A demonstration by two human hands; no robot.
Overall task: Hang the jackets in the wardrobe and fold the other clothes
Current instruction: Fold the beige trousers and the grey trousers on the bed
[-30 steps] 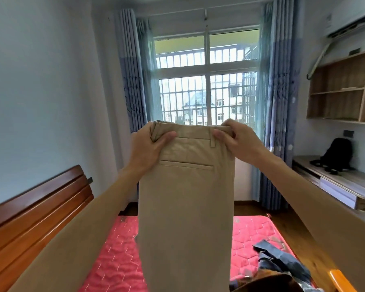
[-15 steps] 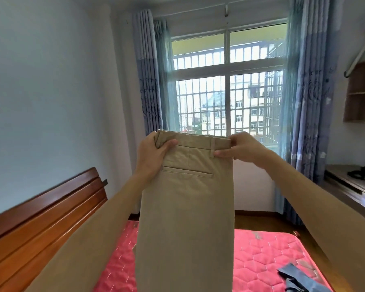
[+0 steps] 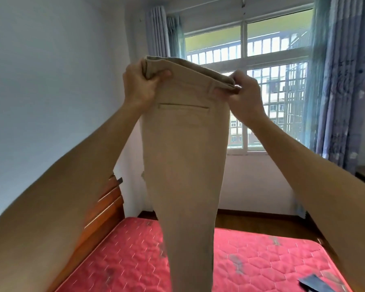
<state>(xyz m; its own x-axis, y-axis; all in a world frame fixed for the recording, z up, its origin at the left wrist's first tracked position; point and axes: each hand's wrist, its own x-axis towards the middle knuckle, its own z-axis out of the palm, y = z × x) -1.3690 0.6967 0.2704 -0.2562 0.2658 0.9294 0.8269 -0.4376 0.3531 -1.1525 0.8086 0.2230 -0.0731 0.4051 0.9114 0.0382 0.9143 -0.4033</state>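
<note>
The left hand (image 3: 141,85), at about eleven o'clock, grips one end of the waistband of the khaki trousers (image 3: 185,154), thumb on the near face and fingers curled behind. The right hand (image 3: 243,95), at about one o'clock, pinches the other end beside a belt loop. The trousers hang straight down the middle of the view, high in front of the person, back pocket toward the camera and the legs seemingly lying one on the other. Their lower end leaves the view at six o'clock, so whether it touches the bed cannot be told. Holding them by the waistband probably lets their own weight pull the cloth flat and line up the seams before folding; not being a jacket, they belong with the folded clothes. A wooden headboard (image 3: 105,209) stands at eight o'clock under a pale wall. A pink quilted mattress (image 3: 135,260) with greyish marks spans seven to five o'clock. A barred window (image 3: 261,81) fills one o'clock, with a blue curtain (image 3: 335,81) at two. A dark blue garment (image 3: 316,284) lies on the mattress at five o'clock.
</note>
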